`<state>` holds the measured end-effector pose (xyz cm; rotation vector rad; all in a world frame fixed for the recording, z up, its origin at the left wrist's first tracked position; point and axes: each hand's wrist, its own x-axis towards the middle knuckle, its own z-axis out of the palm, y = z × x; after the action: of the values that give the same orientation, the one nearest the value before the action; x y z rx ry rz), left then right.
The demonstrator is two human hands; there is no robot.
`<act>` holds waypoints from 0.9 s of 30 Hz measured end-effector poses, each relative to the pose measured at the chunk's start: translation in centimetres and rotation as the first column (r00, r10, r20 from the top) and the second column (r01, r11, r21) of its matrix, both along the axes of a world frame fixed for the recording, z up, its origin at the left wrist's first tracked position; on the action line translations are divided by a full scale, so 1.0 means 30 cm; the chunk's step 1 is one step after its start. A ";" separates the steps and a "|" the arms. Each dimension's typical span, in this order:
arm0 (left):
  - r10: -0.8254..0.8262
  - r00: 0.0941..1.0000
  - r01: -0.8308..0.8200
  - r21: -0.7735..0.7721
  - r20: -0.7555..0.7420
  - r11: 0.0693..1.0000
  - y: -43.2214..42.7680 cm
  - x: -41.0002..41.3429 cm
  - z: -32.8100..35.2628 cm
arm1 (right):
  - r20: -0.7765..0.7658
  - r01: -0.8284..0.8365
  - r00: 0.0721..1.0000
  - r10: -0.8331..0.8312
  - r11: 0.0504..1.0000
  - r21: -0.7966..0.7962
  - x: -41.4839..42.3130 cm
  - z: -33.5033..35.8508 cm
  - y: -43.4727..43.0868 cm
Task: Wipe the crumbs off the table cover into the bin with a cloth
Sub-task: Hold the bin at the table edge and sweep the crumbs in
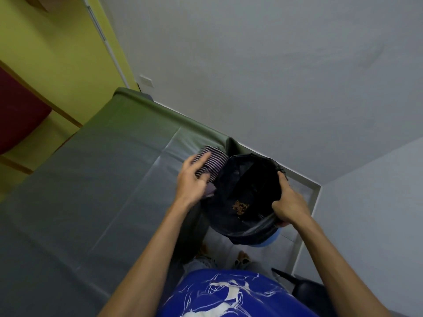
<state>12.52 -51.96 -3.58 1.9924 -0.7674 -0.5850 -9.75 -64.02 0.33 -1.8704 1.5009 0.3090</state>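
Sweeping off the right-hand edge of the table, near its far corner, looked to be the step in hand. The left hand (192, 181) lay on the striped cloth (211, 162) with its fingers stretched fairly flat, pressing rather than clutching, though blur softened the detail. The cloth sat at the very edge of the grey-green table cover (91, 179), touching the black liner (231, 225) of the bin (272, 240). The right hand (290, 202) gripped the bin's rim on the side away from the table, thumb inside and fingers curled outside, holding its mouth just beside the edge. A small heap of brown crumbs (240, 208) lay on the liner inside.

To do it well, I judged, the rim should sit just under the cover's edge with no gap, and the cloth should be drawn across in one flat, firm stroke toward the bin. A flick would likely scatter crumbs to the floor. The slack liner might fold inward, so the right hand would want to hold it taut
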 end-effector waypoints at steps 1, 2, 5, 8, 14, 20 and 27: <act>0.057 0.998 -0.057 0.003 0.027 0.998 0.009 0.061 0.004 | -0.002 0.003 1.000 -0.003 1.000 -0.001 0.000 0.001 0.000; 0.117 0.990 -0.118 0.014 0.079 0.993 0.022 0.126 0.005 | -0.002 0.005 1.000 -0.005 1.000 -0.002 0.000 0.002 0.001; 0.222 0.924 -0.271 0.126 0.310 0.954 0.070 0.289 0.005 | -0.001 0.003 1.000 -0.003 1.000 -0.005 0.001 0.003 0.008; 0.157 0.880 -0.298 0.262 0.449 0.918 0.093 0.331 -0.016 | 0.013 0.010 1.000 -0.010 1.000 0.003 -0.003 0.000 0.012; -0.003 0.956 -0.055 0.187 0.293 0.981 0.052 0.099 -0.055 | 0.044 0.048 0.998 -0.048 0.999 0.007 -0.002 -0.008 0.015; -0.124 0.979 0.122 -0.023 -0.164 0.992 0.016 -0.035 -0.016 | 0.024 0.052 0.998 -0.052 0.999 0.000 -0.003 0.009 0.020; 0.214 0.975 -0.218 0.081 0.057 0.973 0.007 0.275 -0.025 | 0.043 0.074 0.996 -0.074 0.997 -0.005 -0.012 0.004 0.038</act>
<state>20.77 -51.74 -4.32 2.1425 -0.5510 -0.4504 -10.12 -62.87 0.44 -1.8101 1.5398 0.2280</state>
